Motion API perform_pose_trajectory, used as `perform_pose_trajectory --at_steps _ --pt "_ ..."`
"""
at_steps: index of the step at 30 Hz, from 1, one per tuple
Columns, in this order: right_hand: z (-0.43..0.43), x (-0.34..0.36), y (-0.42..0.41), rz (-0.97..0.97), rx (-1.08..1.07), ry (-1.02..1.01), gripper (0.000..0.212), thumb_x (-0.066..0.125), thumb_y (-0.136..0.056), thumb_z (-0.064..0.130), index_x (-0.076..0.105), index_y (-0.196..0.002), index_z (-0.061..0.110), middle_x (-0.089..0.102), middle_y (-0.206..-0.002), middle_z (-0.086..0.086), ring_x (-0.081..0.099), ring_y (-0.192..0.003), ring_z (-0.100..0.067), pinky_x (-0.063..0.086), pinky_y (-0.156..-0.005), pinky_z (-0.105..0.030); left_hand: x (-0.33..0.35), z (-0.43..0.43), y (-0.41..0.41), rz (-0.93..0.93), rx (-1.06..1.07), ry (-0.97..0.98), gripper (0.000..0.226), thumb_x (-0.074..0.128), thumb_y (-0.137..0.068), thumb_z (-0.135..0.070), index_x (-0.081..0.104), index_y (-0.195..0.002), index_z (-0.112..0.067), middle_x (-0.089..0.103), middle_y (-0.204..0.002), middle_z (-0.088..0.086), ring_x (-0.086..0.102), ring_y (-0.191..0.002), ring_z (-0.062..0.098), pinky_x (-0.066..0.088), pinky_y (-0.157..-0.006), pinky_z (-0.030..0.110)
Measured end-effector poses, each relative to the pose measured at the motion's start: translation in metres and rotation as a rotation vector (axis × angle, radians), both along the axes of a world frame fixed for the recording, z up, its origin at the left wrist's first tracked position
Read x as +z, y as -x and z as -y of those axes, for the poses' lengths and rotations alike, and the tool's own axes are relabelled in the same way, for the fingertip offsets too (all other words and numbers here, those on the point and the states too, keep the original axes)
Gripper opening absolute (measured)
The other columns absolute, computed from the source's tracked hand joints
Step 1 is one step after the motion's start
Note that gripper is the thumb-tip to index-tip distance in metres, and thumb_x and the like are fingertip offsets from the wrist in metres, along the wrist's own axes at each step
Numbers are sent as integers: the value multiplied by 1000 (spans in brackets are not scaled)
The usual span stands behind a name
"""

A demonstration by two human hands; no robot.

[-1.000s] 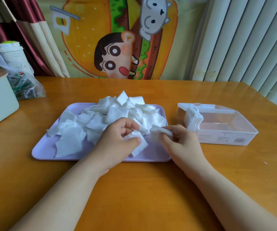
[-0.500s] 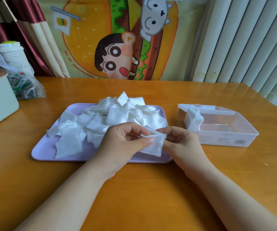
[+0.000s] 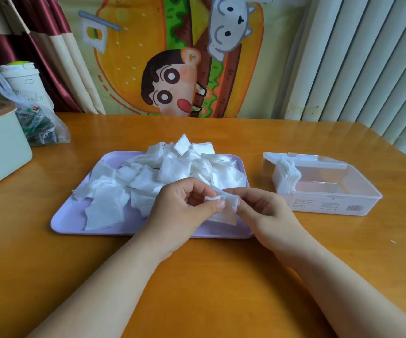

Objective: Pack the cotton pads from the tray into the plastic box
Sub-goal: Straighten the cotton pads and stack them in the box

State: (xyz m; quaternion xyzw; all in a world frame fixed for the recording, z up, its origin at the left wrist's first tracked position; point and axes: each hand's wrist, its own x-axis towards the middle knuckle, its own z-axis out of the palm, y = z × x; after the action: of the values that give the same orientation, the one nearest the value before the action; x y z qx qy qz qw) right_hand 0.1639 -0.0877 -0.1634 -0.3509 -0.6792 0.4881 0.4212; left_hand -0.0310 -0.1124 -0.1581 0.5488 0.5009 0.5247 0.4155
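My left hand (image 3: 187, 203) and right hand (image 3: 265, 211) both pinch one cotton pad (image 3: 223, 211), frame centre, above lilac tray (image 3: 75, 220) near edge. Plastic box (image 3: 331, 191) lies right of hands; right hand nearer. Box long axis runs left-right.

Cotton pads (image 3: 162, 172): white squares, loose heap on lilac tray (image 3: 67, 219). One held pad (image 3: 223, 208): pinched above the tray's near edge. Plastic box (image 3: 343, 198): clear, lid open, right of tray; upright pad stack (image 3: 287, 176) at its left end.
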Motion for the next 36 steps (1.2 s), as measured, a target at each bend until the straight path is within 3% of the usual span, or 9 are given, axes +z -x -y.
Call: perform_pose_trajectory --at_steps 6,11,15,18,21,24,31,34,36 --pt "2 6 -1 -69 56 106 23 58 -106 19 80 -108 12 82 -105 1 73 -102 -8 50 -86 -13 -2 -2 -2 -67 76 8 21 92 -78 -18 72 -84 -22 71 -82 3 61 -72 11 53 -69 24" --pt "0 -4 0 94 -53 -56 16 70 -100 7 79 -107 19 82 -101 4 74 -99 -10 53 -89 -22 -2 -4 4 -175 78 31 52 92 -78 -24 65 -119 -41 65 -109 -12 62 -75 7 55 -71 17" --pt "-1 -5 2 175 -141 -124 34 69 -99 3 75 -115 33 78 -100 20 72 -93 -3 50 -85 -14 -2 -4 7 -207 -1 58 29 82 -88 -13 75 -109 -32 72 -93 1 69 -75 20 59 -75 32" --pt "-1 -9 1 261 -235 -215 40 73 -97 10 73 -125 38 69 -95 41 68 -88 1 45 -81 -5 -3 -3 6 -209 39 57 13 79 -92 -20 77 -97 -31 72 -78 -1 70 -73 25 51 -62 22" --pt "-1 -13 3 269 -269 -258 32 74 -98 13 78 -124 31 74 -98 33 69 -93 1 46 -83 -6 -5 -5 7 -195 51 28 8 73 -97 -25 78 -95 -31 65 -70 4 54 -56 10 43 -55 19" --pt "-1 -15 6 258 -270 -237 23 76 -97 17 81 -117 26 78 -97 23 71 -96 4 49 -85 -8 -6 -4 3 -253 25 -26 14 67 -101 -24 80 -99 -28 61 -62 -16 50 -55 2 42 -58 16" --pt "-8 -12 5 228 -420 -121 26 76 -95 24 75 -121 28 70 -81 8 59 -68 2 43 -68 -8 -9 -19 33 -958 398 -305 27 70 -93 -36 77 -117 -26 56 -148 1 50 -135 28 45 -107 44" --pt "-9 -11 5 226 -431 -86 27 76 -94 25 77 -122 23 73 -85 8 60 -69 4 44 -68 -6 -8 -16 39 -920 236 -93 40 67 -99 -34 65 -139 -29 34 -168 -2 33 -151 23 33 -120 41" --pt "-9 -10 5 215 -432 -72 24 76 -95 24 78 -119 21 77 -91 9 64 -75 5 45 -70 -5 -9 -12 35 -895 230 -97 36 65 -101 -33 68 -136 -26 43 -162 -4 39 -148 20 35 -117 36"
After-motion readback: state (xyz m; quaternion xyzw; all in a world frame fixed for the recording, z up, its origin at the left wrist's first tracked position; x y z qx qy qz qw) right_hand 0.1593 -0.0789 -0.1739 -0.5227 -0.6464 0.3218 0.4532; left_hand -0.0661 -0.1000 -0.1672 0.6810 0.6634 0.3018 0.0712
